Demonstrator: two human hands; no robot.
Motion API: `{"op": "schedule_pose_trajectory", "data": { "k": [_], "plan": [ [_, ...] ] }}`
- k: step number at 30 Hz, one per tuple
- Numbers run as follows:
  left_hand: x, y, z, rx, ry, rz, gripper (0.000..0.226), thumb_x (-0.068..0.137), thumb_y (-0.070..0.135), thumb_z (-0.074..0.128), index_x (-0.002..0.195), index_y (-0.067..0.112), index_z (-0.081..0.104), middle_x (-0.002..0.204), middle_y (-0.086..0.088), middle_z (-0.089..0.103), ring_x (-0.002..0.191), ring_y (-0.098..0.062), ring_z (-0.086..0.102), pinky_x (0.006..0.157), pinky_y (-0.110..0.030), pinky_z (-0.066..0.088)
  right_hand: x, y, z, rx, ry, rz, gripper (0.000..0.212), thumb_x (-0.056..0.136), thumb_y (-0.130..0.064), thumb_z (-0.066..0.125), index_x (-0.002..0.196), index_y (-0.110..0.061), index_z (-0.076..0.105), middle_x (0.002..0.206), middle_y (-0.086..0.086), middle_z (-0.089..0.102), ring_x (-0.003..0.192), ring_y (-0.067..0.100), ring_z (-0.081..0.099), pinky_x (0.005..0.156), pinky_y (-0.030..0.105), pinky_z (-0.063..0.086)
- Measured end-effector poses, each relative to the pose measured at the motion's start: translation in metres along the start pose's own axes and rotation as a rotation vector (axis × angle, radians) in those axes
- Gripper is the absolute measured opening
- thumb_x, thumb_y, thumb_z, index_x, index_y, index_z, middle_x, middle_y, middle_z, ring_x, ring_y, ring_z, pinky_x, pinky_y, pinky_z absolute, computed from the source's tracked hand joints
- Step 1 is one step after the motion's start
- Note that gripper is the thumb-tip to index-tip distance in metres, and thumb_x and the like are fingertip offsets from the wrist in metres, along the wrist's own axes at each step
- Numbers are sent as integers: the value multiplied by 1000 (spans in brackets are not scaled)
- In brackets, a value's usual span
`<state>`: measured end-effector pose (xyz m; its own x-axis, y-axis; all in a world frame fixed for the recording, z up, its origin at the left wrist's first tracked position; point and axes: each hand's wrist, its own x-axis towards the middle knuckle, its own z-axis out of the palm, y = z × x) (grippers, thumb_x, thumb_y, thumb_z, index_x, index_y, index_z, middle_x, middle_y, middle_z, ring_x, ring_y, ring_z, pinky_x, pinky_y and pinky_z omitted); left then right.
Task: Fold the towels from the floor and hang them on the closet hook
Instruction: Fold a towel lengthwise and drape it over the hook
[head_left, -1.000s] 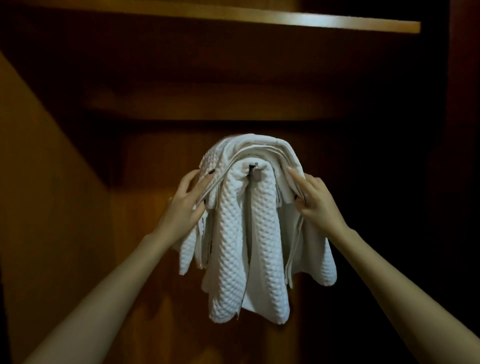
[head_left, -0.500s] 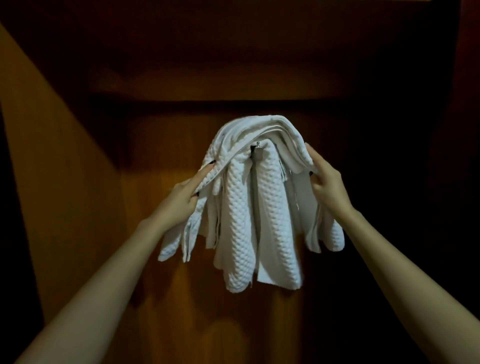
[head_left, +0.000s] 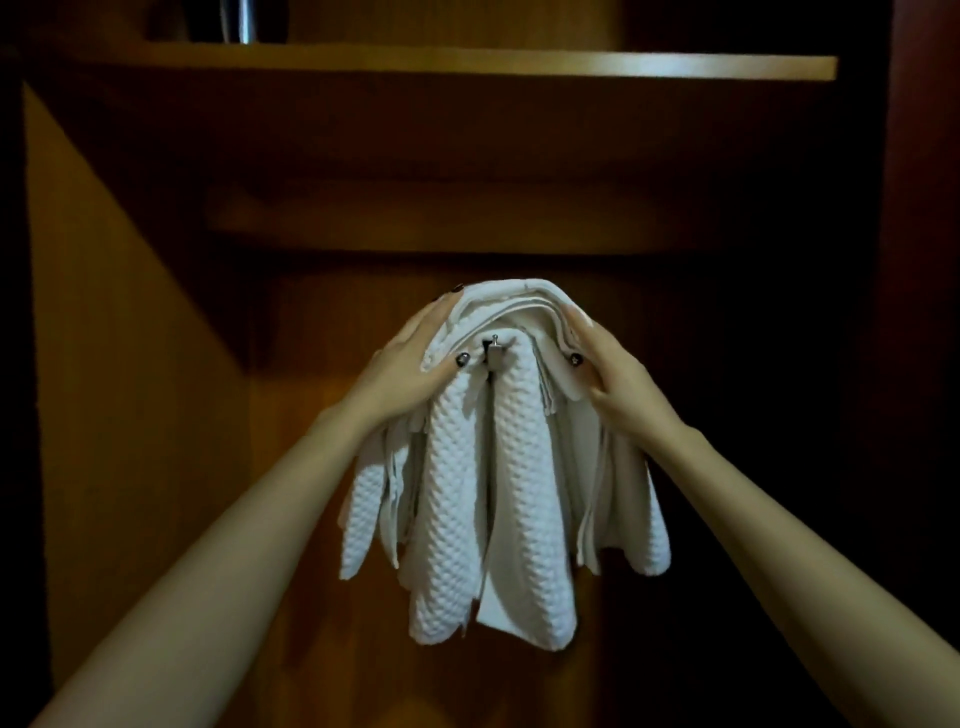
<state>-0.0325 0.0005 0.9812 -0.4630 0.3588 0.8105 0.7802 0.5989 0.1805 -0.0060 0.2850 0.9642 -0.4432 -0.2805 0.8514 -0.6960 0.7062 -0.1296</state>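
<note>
Center of my feed: a bundle of white towels (head_left: 498, 467) hangs draped over the closet hook (head_left: 496, 354). I can see the hook's small metal tip poking out at the front of the bundle, just under the top fold. Several layers are stacked over it; two waffle-textured lengths hang down the middle w/ a dark gap between them, and more flaps trail to lower left and lower right of the bundle. Left hand (head_left: 410, 364) is pressed on the bundle's upper-left side, fingers laid fairly straight up over the top edge, thumb stretched across the front, ending just beside the hook. It's flat on the cloth, not closed round it. Right hand (head_left: 615, 376) mirrors it on the upper-right side: fingers flat up along the folded edges, thumb on the front layer, palm against the cloth, again no real grip afaict. Both forearms come in from the bottom corners. Behind is the wooden back panel (head_left: 322, 519), dim. A wooden shelf (head_left: 519, 65) runs across the top of frame, w/ a shiny metal object (head_left: 236, 21) on it at upper left, too cropped to ID. A darker crosspiece (head_left: 441, 215) sits below the shelf, above the towels.
</note>
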Motion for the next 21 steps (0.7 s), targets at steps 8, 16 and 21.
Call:
{"op": "schedule_pose_trajectory", "data": {
  "k": [8, 16, 21],
  "plan": [
    [28, -18, -13, 108, -17, 15, 50, 100, 49, 34, 140, 65, 8, 155, 13, 27, 141, -19, 30, 109, -57, 30, 39, 3, 7, -63, 14, -101, 78, 97, -8, 44, 148, -55, 10, 159, -8, 22, 124, 3, 45, 89, 13, 40],
    [50, -38, -15, -95, -5, 15, 42, 97, 54, 37, 135, 66, 25, 144, 29, 34, 135, -6, 34, 107, -35, 35, 59, 12, -1, -38, -13, -23, 75, 97, -9, 46, 146, -58, 17, 151, -21, 37, 124, -7, 46, 95, 15, 40],
    [17, -46, 13, -199, 22, -8, 41, 98, 51, 34, 131, 70, 20, 131, 55, 23, 123, 25, 27, 94, -2, 25, 31, 3, 22, 43, 39, 40, 70, 94, -16, 45, 144, -57, 19, 134, -11, 58, 104, -4, 61, 89, 25, 53]
  ]
}}
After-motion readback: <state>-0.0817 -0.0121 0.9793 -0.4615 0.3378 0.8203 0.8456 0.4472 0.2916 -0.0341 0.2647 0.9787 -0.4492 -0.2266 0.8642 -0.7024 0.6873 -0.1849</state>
